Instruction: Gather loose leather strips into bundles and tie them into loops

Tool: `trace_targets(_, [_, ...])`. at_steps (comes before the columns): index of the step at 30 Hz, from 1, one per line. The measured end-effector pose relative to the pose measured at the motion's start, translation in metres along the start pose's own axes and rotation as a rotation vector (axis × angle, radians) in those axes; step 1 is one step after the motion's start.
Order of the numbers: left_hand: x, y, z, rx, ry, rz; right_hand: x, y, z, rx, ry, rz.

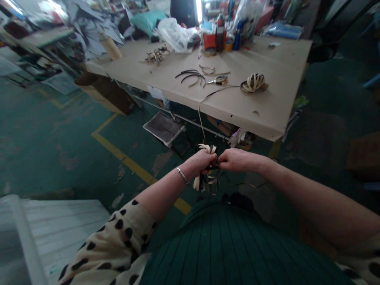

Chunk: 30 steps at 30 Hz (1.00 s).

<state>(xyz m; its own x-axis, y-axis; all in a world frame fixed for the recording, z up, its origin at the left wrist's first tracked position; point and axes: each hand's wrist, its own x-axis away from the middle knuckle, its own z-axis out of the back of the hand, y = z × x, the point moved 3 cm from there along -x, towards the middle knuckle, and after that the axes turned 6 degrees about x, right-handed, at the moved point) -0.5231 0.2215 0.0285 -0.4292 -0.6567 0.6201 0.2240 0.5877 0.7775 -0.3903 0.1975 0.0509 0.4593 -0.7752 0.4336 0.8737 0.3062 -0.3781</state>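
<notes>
My left hand (202, 161) is closed around a looped bundle of cream and black strips (199, 183), whose loops stick out above and below the fingers. My right hand (236, 160) is right beside it, fingertips pinched at a dark strip (213, 168) by the bundle. A thin strip (201, 118) rises from the bundle over the table edge toward a wound coil of striped strip (252, 83). Scissors with yellow-and-black handles (221, 80) lie on the table near loose dark and cream strip pieces (190, 75). My fingers hide the middle of the bundle.
The paper-covered table (273, 114) stands ahead of me. Toward its back are a tangle of strips (157, 54), a white plastic bag (178, 35), bottles (220, 33) and tape rolls. A low stool (164, 127) is below its front edge, and a cardboard box (103, 93) stands left.
</notes>
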Motion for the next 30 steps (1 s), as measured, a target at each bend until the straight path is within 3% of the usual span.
trace_targets(2, [0.005,-0.002,0.006,-0.044,-0.028,0.032,0.007,0.012,-0.002,-0.054,-0.05,-0.02])
trace_targets(7, [0.02,-0.007,0.017,-0.187,-0.271,0.11,0.027,0.028,-0.008,-0.234,-0.158,0.036])
trace_targets(11, [0.029,-0.009,0.022,-0.246,-0.33,0.158,0.04,0.032,-0.016,-0.309,-0.235,0.021])
trace_targets(16, [0.038,-0.006,0.025,-0.25,-0.308,0.127,0.056,0.045,-0.024,-0.314,-0.18,0.008])
trace_targets(21, [0.048,0.007,0.028,-0.13,-0.319,0.04,0.064,0.034,-0.035,-0.469,-0.289,0.043])
trace_targets(26, [0.072,0.039,0.043,-0.076,-0.301,-0.038,0.054,0.006,-0.039,-0.664,-0.344,0.175])
trace_targets(30, [0.105,0.075,0.071,-0.014,-0.14,-0.197,0.047,0.009,-0.027,-0.667,-0.241,0.13])
